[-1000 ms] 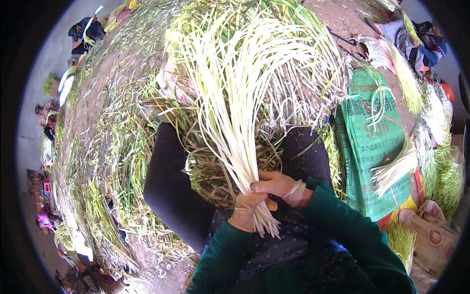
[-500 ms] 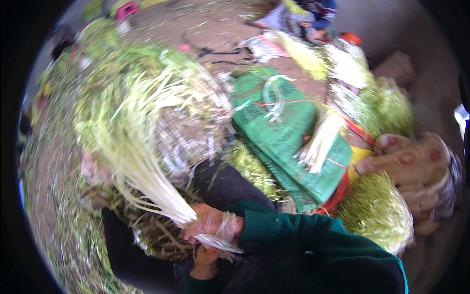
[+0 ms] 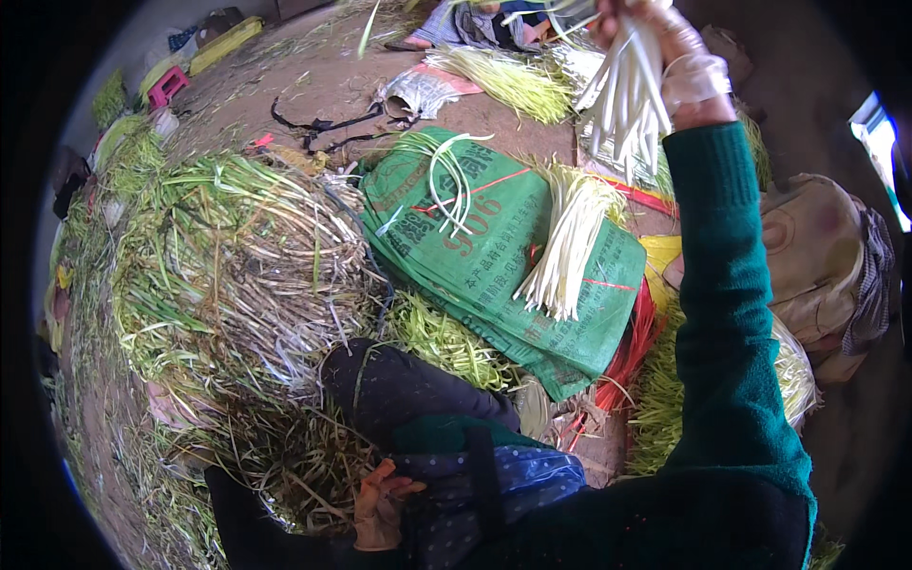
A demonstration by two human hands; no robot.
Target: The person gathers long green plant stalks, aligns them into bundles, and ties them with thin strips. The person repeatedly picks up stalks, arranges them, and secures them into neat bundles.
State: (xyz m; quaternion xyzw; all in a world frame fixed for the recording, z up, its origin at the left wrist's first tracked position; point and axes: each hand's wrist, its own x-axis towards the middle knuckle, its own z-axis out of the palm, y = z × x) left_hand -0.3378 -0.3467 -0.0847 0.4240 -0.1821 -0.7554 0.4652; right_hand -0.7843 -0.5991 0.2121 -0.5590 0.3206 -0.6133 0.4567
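High at the upper right, my right hand (image 3: pixel 665 43) is closed round a bunch of white-stemmed greens (image 3: pixel 627 95), stems hanging down and leaves toward the top edge. A clear plastic band circles that wrist. My left hand (image 3: pixel 380 508) is low over my lap, fingers spread, holding nothing. Beside it lies a heap of dry brown stalks and roots (image 3: pixel 299 465). Another bunch of white stems (image 3: pixel 565 252) rests on a folded green woven sack (image 3: pixel 456 228), with a few loose pale stalks (image 3: pixel 451 180) near the sack's far end.
A large pile of untrimmed greens (image 3: pixel 247 256) stands to the left. Cleaned bunches (image 3: pixel 503 85) lie at the back near another person's legs (image 3: pixel 461 24). Red ties (image 3: pixel 622 347) and more greens (image 3: pixel 655 399) are right of the sack. A pink stool (image 3: pixel 168 85) stands far left.
My right hand has carried its bunch from over my lap to the far upper right. My left hand, earlier beneath the stem ends, is now apart from them with fingers spread. The view has shifted.
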